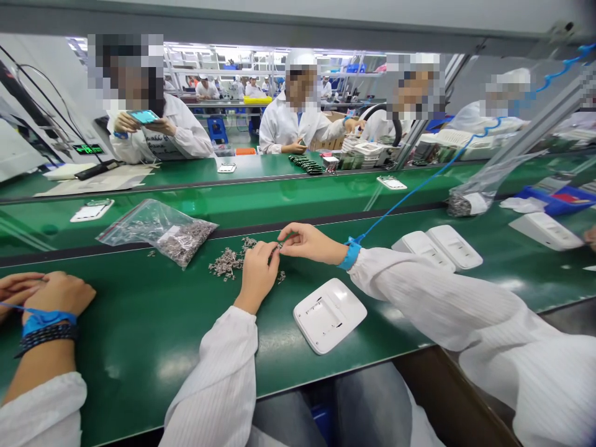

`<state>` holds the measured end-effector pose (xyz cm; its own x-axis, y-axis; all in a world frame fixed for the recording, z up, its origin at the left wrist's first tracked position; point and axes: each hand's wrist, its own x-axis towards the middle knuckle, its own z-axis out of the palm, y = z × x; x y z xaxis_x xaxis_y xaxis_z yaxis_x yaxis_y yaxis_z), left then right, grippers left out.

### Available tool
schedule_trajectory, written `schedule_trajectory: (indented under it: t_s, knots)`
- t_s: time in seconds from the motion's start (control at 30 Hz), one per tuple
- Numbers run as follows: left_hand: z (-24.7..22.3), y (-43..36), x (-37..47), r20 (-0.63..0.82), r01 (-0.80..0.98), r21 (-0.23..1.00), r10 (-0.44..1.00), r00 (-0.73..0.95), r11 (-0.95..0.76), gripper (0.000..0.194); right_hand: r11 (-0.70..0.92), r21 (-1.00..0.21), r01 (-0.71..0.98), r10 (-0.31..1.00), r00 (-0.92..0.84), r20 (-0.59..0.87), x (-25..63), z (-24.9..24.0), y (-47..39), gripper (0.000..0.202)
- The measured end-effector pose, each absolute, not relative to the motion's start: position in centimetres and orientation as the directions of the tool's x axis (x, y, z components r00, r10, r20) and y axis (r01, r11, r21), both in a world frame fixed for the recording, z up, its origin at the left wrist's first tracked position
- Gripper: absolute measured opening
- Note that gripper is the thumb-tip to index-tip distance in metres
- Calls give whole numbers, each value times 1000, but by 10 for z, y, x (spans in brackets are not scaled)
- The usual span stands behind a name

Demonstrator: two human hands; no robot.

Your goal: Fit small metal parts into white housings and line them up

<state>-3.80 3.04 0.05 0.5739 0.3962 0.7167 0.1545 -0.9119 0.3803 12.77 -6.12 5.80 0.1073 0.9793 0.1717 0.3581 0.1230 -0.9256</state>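
Slantwise, the white housing (330,315) stretches away rightward.

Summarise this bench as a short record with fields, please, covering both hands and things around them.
Left hand: meets or nearly meets right hand; any held item unclear
Right hand: blue strap at its wrist
Small parts: loose pile beside the left hand
Bag: similar small parts inside, left of the pile
Nearest white case: on the green bench

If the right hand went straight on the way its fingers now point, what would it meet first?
The right hand would probably meet the left hand, at its fingertips; whether they already touch is unclear.
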Motion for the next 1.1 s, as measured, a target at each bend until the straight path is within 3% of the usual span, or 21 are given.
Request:
schedule_trajectory:
  t_s: [0.1, 0.3, 0.43, 0.53, 0.7, 0.9, 1.0, 1.1]
  knots:
    - [1, 30, -38, 714, 176, 355, 387, 584, -918, 14, 194, -851, 488, 958, 94, 272, 125, 57, -63, 32]
    - [1, 29, -38, 700, 164, 383, 402, 591, -909, 10, 346, -485, 803, 879, -96, 468, 128, 59, -67, 7]
    - [-1, 30, -38, 703, 168, 361, 386, 598, -917, 10, 358, -133, 924, 852, -266, 450, 126, 58, -71, 20]
    - [-1, 28, -37, 749, 172, 330, 368, 551, -928, 11, 321, 17, 947, 858, -298, 419, 119, 59, -75, 23]
    - [1, 23, -37, 825, 253, 250, 342, 449, -935, 14, 299, -7, 954, 842, -260, 473, 104, 63, -77, 22]
    - [4, 20, -39, 862, 289, 202, 310, 401, -936, 20, 397, -229, 889, 808, -220, 546, 99, 73, -68, 14]
    - [4, 22, -39, 846, 281, 219, 326, 423, -934, 20, 447, -302, 842, 831, -266, 489, 108, 81, -63, 10]
    - [3, 22, -38, 848, 253, 222, 315, 427, -942, 19, 490, -282, 825, 836, -352, 421, 118, 84, -61, 10]
